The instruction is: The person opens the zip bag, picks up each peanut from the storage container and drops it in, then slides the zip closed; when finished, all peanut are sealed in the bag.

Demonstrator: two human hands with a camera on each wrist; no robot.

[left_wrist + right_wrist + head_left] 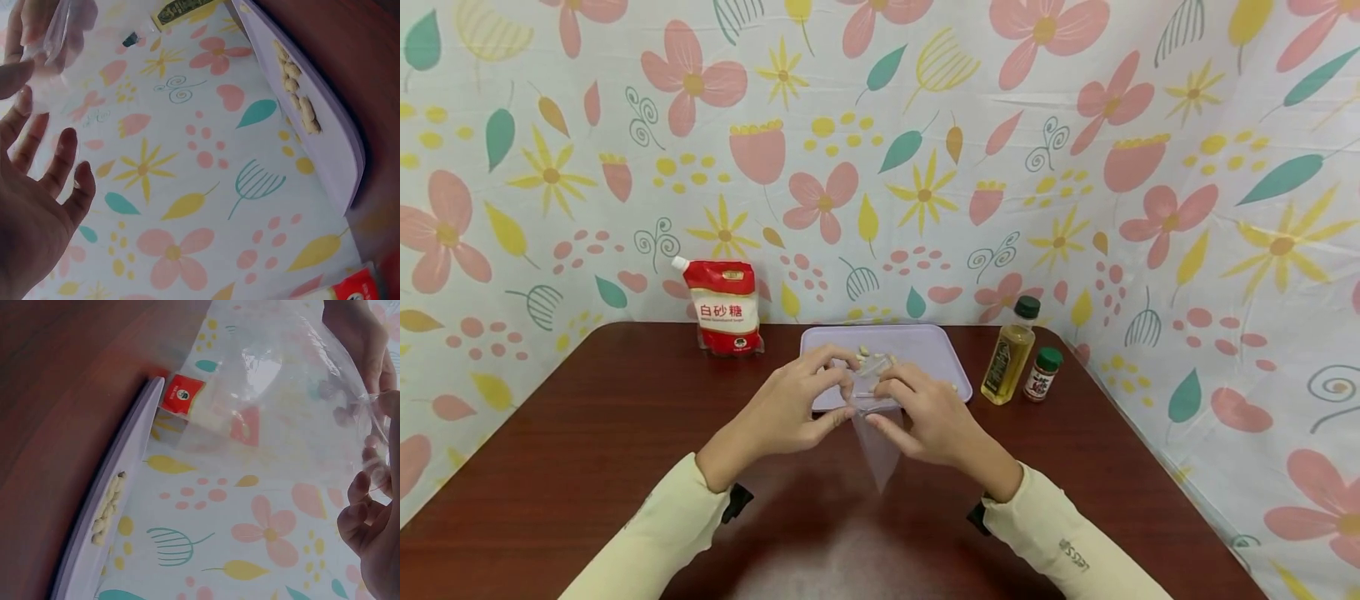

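A clear plastic bag [880,454], tapering to a point at the bottom like a piping bag, hangs between my hands above the table. At its upper left edge, my left hand [790,400] pinches the film between thumb and fingers. Opposite it, the fingers of my right hand [928,412] are bent and pinch the bag's other side. In the right wrist view the thin bag [281,394] spreads out, see-through. Beyond the hands lies a pale purple tray [835,335] with several peanuts [301,103] on it, partly hidden by the hands and film.
A red and white bag of white sugar [726,308] stands at the back left of the brown table [625,433]. Right of the tray are an oil bottle [1011,358] with a dark cap and a small green-lidded jar [1042,375]. A flowered cloth [865,167] hangs behind.
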